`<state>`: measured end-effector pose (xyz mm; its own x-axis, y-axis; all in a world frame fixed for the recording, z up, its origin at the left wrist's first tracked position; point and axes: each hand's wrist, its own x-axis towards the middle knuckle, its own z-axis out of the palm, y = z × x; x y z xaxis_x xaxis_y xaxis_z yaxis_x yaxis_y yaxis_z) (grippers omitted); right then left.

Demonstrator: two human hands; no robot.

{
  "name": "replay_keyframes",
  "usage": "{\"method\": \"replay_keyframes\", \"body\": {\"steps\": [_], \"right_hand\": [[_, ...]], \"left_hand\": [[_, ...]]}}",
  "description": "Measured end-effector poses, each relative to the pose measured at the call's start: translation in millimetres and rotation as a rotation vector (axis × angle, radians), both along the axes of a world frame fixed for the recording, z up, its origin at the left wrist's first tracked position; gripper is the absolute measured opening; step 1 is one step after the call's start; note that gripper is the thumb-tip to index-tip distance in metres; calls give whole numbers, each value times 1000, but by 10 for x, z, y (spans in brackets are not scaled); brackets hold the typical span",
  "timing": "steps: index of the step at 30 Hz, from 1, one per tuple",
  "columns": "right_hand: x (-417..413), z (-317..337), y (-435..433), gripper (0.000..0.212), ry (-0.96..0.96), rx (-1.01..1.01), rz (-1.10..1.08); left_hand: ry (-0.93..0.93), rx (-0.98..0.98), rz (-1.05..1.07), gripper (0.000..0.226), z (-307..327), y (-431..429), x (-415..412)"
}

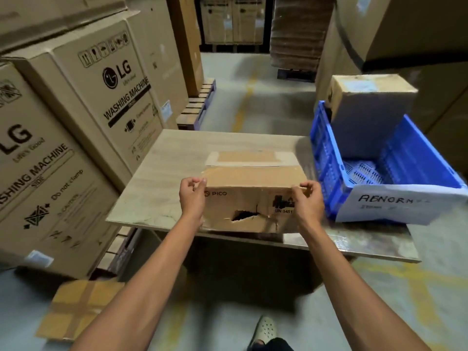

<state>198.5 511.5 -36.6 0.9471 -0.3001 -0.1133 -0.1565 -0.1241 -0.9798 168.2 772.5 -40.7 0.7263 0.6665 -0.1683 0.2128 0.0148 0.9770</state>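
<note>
Fingers of the left hand curl onto the top left corner of the box, thumb and fingertips pinching the edge there. The right hand pinches the top right corner in the same way, its fingers bent over the rim. The box lies between the two hands, with its front face toward the person and its taped top running away from the fingertips.

Below the fingers, on that front face, is a ragged hole, nearer the right hand than the left. "PICO" is printed just beside the left palm, and the right hand partly covers a black mark.

Both hands show their backs to the camera, knuckles up and wrists slightly raised. The bare forearms reach forward from the lower edge and draw closer together toward the box.

Under the hands, the box sits at the near edge of the table — whether its base lies flat there cannot be told.

Just beside the right hand stands a blue crate with a white label reading "ABNORM…". A parcel stands in its far end. Well apart to the left of the left hand are stacked LG washing-machine cartons.

On the floor, taped cardboard lies under the left forearm, and a shoe shows between the arms.
</note>
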Motion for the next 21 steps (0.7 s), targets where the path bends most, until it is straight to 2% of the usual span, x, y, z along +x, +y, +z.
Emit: {"method": "replay_keyframes", "body": {"steps": [5, 11, 21], "right_hand": [[485, -316, -4, 15, 75, -84, 65], [872, -469, 44, 14, 110, -149, 138], [1232, -538, 282, 16, 127, -222, 212]], "left_hand": [[88, -22, 1, 15, -308, -1, 411], [167, 17, -45, 13, -378, 118, 708], [158, 150, -98, 16, -459, 417, 1076]]}}
